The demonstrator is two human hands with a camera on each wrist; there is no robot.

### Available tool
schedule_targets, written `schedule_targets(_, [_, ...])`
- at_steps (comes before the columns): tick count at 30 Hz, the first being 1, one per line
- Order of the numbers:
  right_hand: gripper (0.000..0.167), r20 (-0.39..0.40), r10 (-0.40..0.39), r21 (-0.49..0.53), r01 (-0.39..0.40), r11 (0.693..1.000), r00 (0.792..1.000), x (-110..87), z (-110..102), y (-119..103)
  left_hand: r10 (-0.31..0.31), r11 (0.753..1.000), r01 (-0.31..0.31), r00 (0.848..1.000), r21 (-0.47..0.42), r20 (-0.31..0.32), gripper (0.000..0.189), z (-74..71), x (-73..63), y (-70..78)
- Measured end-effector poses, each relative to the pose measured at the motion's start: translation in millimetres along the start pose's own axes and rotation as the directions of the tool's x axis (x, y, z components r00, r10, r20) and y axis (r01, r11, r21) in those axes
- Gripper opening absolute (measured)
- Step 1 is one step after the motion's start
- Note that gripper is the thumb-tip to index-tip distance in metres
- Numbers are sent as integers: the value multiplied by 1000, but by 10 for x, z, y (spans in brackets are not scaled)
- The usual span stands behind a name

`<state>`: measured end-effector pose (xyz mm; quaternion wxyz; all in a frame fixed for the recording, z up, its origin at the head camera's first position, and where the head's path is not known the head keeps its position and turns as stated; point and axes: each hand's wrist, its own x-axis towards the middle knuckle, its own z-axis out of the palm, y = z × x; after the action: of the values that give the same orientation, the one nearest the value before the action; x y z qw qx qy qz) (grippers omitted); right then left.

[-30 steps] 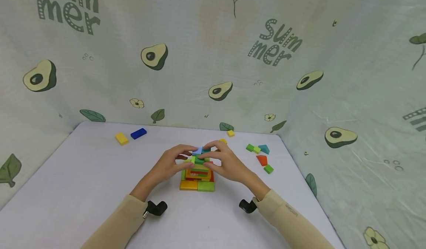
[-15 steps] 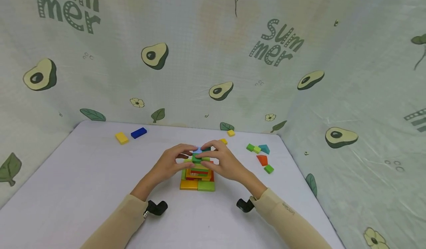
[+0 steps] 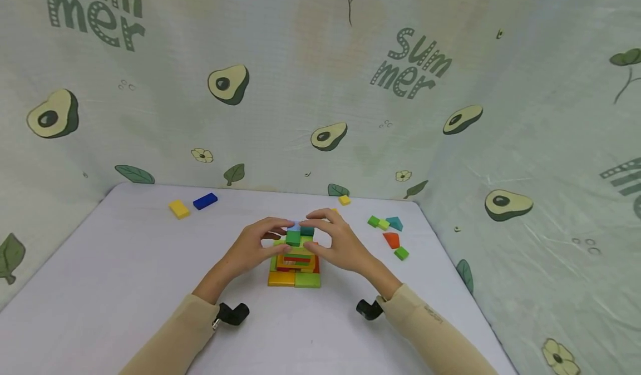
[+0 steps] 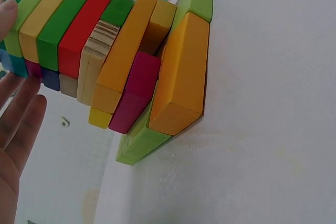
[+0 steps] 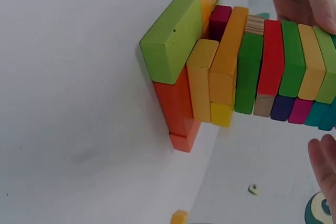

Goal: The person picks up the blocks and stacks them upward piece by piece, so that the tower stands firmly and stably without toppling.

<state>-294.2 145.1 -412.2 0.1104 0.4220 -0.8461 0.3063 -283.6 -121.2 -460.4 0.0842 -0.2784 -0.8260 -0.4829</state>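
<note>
A tower of coloured wooden blocks (image 3: pixel 299 265) stands between both hands in the head view. On its top front sits a green block (image 3: pixel 293 238), with a light blue block (image 3: pixel 294 226) and a dark teal block (image 3: pixel 307 231) behind. My left hand (image 3: pixel 246 251) is at the tower's left, thumb at the front and fingers reaching along the far side; the left wrist view shows its long fingers (image 4: pixel 27 121) extended. My right hand (image 3: pixel 344 247) is held at the tower's right, thumb and fingers spread apart. In the right wrist view its fingertips (image 5: pixel 317 156) are apart from the blocks.
A yellow block (image 3: pixel 179 209) and a dark blue block (image 3: pixel 205 201) lie at the back left of the white table. To the right are several loose pieces, among them a red-orange block (image 3: pixel 392 240), a teal triangle (image 3: pixel 394 223) and a green block (image 3: pixel 401 253).
The green block on the tower's top front has shifted slightly left. My right hand has let go of it, its fingers spreading away. My left hand has stayed nearly still.
</note>
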Motion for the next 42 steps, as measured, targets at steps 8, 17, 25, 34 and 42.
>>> schedule_targets(8, [37,41,46,30,-48,998,998,-36,-8,14,-8,1000,8,1000,-23,-3,52,7,-15,3])
schedule_targets(17, [37,27,8,2,-8,1000,1000,-40,18,26,-21,1000,21,999,6,-27,52,31,-25,21])
schedule_targets(25, [33,43,-11,-11,11,1000,999,-52,15,18,-13,1000,13,1000,-17,-15,51,18,-26,23])
schedule_targets(34, [41,46,-4,5,4,1000,999,-60,-25,42,-5,1000,5,1000,-2,-16,51,20,-11,18])
schedule_targets(42, [47,0,141,11,-141,990,990,30,-315,511,-31,999,31,999,-9,-14,52,29,-6,2])
